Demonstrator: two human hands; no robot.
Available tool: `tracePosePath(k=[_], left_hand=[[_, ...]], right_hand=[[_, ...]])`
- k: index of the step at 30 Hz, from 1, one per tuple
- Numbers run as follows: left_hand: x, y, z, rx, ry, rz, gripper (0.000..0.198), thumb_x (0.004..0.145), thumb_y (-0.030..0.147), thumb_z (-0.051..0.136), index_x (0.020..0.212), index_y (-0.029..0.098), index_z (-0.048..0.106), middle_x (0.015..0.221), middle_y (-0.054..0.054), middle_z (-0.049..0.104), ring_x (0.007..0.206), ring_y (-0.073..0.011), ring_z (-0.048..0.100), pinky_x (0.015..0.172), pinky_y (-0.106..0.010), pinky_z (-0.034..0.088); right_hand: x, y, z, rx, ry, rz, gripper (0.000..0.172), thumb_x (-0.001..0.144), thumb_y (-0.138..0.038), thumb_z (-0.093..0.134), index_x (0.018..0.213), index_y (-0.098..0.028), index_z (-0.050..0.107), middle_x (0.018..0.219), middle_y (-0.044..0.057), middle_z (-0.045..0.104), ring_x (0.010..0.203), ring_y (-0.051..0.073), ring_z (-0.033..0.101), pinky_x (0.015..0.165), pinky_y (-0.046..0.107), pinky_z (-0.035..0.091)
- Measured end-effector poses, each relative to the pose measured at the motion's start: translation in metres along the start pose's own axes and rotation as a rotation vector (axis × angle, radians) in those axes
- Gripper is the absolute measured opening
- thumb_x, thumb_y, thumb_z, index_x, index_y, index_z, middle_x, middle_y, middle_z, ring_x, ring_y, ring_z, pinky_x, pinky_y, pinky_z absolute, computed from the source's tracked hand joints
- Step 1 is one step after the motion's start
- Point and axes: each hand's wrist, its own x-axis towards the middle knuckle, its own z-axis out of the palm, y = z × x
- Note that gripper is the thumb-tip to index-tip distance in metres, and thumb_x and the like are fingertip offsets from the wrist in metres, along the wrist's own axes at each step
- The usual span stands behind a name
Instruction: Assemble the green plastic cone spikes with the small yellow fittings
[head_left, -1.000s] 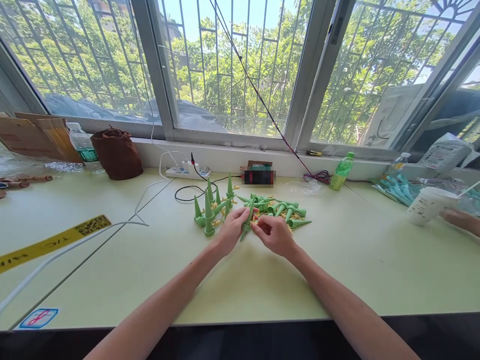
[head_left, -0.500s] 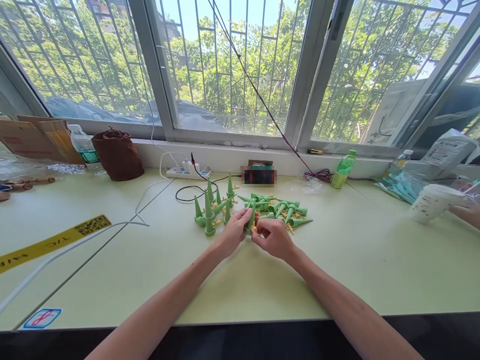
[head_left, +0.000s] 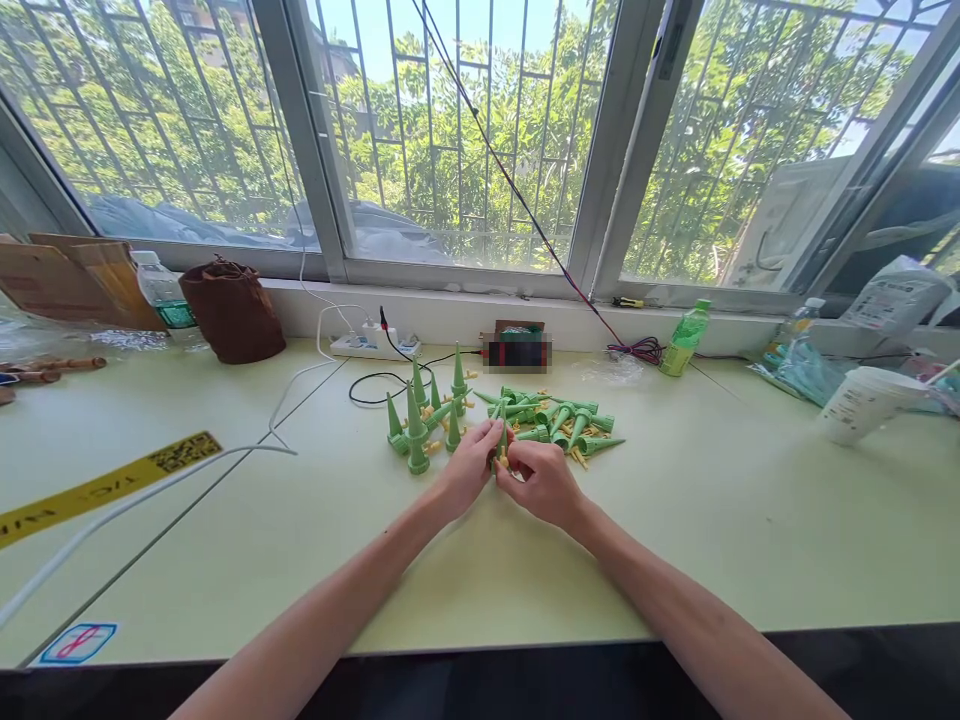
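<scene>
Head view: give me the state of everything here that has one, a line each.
Left hand: gripping a green spike
Held green spike: tip up
Right hand: pinching at the spike's yellow piece
Left cluster of spikes: mostly upright
Right pile of spikes: lying loose
Green bottle: standing, capped
Power strip: plugs in

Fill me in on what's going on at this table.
A person is working with both hands on one small part. The left hand holds a green spike, and the right hand's fingers are at a small yellow piece low on it; whether that piece is fully seated is hidden. To the left, a group of green spikes stands mostly upright. To the right, a loose pile of green spikes lies mixed with yellow pieces.
</scene>
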Motion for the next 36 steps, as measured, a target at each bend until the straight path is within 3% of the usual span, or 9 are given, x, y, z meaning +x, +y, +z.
tracePosePath(k=[14, 36], left_hand=[[-0.0016, 0.0002, 0.0001, -0.057, -0.079, 0.018, 0.027, 0.077, 0.039, 0.072, 0.083, 0.016, 0.058, 0.077, 0.001, 0.053, 0.067, -0.0087, 0.051, 0.060, -0.020, 0.042], [-0.0002, -0.0041, -0.0028, -0.105, -0.082, 0.026, 0.027, 0.077, 0.039, 0.073, 0.086, 0.016, 0.061, 0.079, 0.002, 0.055, 0.068, -0.0076, 0.052, 0.060, -0.018, 0.042]], right_hand=[[-0.0006, 0.0006, 0.0013, 0.000, 0.053, -0.036, 0.029, 0.078, -0.017, 0.054, 0.058, -0.020, 0.033, 0.051, -0.007, 0.033, 0.046, 0.008, 0.030, 0.048, 0.022, 0.026], [-0.0016, -0.0003, 0.0002, 0.017, 0.045, -0.024, 0.030, 0.081, -0.020, 0.054, 0.059, -0.021, 0.033, 0.051, -0.006, 0.036, 0.046, 0.008, 0.032, 0.048, 0.021, 0.028]])
